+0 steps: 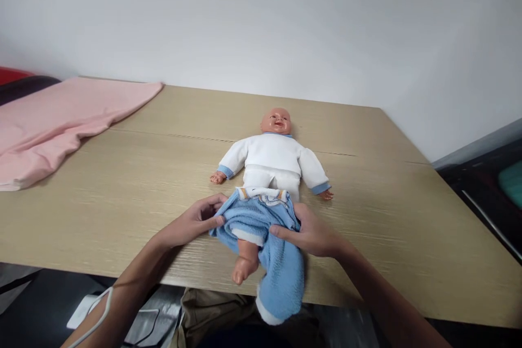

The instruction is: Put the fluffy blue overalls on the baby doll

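Background is formed by a white wall (261,27), before which a table (408,228) is set. Across the table's left part, a pink cloth (81,114) is spread. A doll (272,152) is laid on its back near the middle, head toward the wall. Blue trousers (285,274) are gathered over its legs, one trouser leg hung past the near edge. Their sides are gripped by the left hand (202,218) and the right hand (312,231), thumbs uppermost. One bare foot (246,263) is exposed.

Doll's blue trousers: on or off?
Partly on: one foot pokes past its cuff, the other isn't visible; waistband lies below the white top.
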### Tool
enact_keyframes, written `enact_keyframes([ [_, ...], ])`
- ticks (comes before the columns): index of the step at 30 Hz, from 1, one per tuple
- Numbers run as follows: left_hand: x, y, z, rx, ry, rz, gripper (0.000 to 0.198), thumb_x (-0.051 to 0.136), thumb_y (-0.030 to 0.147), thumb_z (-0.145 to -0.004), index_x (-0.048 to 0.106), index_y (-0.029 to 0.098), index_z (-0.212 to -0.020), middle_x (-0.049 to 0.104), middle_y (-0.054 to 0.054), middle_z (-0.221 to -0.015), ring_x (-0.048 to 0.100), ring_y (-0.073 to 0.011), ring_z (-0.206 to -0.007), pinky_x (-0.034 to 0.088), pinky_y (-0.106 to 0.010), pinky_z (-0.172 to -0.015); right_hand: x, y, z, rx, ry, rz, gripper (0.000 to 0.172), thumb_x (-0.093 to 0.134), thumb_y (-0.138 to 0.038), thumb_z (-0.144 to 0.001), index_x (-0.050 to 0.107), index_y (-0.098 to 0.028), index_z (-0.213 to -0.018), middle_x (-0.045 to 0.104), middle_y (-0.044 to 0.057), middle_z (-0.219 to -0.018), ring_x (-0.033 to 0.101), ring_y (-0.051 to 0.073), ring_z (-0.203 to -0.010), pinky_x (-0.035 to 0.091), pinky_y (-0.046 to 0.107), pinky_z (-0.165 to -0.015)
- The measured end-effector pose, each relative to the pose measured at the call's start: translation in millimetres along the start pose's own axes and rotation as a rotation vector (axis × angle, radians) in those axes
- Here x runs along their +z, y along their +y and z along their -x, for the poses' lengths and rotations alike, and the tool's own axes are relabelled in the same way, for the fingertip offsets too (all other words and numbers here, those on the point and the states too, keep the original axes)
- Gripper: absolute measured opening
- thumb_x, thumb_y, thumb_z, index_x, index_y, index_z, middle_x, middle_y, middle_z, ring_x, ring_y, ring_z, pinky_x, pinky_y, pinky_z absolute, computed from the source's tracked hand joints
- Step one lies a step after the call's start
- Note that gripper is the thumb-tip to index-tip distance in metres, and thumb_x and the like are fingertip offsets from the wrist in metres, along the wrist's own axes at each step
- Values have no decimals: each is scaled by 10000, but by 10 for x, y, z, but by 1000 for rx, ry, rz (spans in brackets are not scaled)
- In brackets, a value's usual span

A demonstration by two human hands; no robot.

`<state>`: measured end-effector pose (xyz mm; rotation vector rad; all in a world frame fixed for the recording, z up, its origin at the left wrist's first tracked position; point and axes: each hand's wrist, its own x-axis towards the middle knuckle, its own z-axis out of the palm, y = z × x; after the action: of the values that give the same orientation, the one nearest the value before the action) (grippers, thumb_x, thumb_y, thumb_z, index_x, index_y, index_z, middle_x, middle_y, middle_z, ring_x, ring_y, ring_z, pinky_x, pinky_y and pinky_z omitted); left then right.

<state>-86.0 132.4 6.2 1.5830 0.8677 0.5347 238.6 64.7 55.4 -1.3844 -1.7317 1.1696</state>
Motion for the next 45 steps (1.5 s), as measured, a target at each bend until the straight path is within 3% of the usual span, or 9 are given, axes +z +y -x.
enact_keyframes([
  [7, 105, 98, -95, -28, 206, 62, 440, 592, 604, -1090, 692, 181, -1157, 748, -76, -1083, 671, -260, -1032, 555, -369, -934, -141, 158, 112, -27, -40, -118, 339, 642, -521, -1101, 711, -203, -1002, 670, -9, -890, 637, 173, -813, 556, 286, -767],
  [10, 160, 204, -110, 75, 250, -48, 365, 559, 537, -1119, 644, 198, -1224, 713, -98, -1203, 663, -268, -1134, 541, -393, -1012, -182, 231, 184, 9, -107, -247, 371, 698, -538, -1076, 714, -199, -1226, 744, 33, -1103, 714, 207, -1011, 592, 334, -945],
  [13, 226, 459, -172, 278, 274, -328, 368, 577, 463, -1126, 592, 235, -1415, 640, -123, -1448, 564, -292, -1377, 441, -449, -1198, -167, 245, 216, -9, -183, -396, 649, 809, -567, -994, 617, -231, -1515, 724, 93, -1418, 714, 267, -1263, 565, 417, -1125],
  [18, 321, 1021, -585, 422, -253, -576, 401, 808, 535, -975, 708, 223, -1206, 735, -83, -1226, 638, -316, -1215, 482, -443, -1114, -125, 170, 169, -48, -215, -516, 834, 945, -526, -872, 589, -257, -1577, 748, 95, -1371, 723, 292, -1241, 599, 420, -1080],
  [22, 325, 1117, -968, 258, -643, -322, 396, 856, 524, -939, 725, 197, -1119, 726, -22, -990, 668, -211, -890, 530, -314, -815, -168, 134, 174, 2, -184, -384, 774, 953, -462, -881, 612, -280, -1552, 750, 81, -1379, 699, 307, -1301, 570, 460, -1144],
  [28, 325, 853, -1171, 212, -723, -15, 345, 910, 411, -901, 708, 190, -1074, 649, 20, -866, 600, -139, -749, 466, -230, -659, -244, 164, 292, 101, -126, -290, 530, 890, -531, -937, 687, -228, -1322, 747, 46, -1164, 700, 250, -1062, 606, 360, -924],
  [35, 365, 805, -1219, 92, -987, -126, 454, 1014, 500, -744, 840, 194, -1031, 859, -47, -1040, 785, -263, -923, 647, -330, -852, -276, 74, 216, 30, -61, -418, 378, 787, -556, -1028, 614, -233, -1120, 568, -41, -906, 536, 131, -793, 498, 235, -736],
  [39, 350, 720, -1265, 124, -922, -55, 450, 977, 516, -796, 832, 178, -1054, 853, -65, -1109, 797, -279, -1005, 660, -356, -943, -337, 84, 192, 133, -300, -317, 488, 773, -612, -1009, 676, -224, -1288, 701, 35, -1093, 649, 199, -974, 557, 302, -820],
  [45, 397, 616, -1278, 149, -943, 84, 411, 867, 522, -943, 789, 183, -1163, 815, -47, -1061, 761, -228, -987, 635, -314, -935, -350, 92, 274, 116, -560, -337, 490, 838, -642, -931, 728, -171, -847, 652, -14, -768, 580, 146, -721, 482, 274, -709],
])
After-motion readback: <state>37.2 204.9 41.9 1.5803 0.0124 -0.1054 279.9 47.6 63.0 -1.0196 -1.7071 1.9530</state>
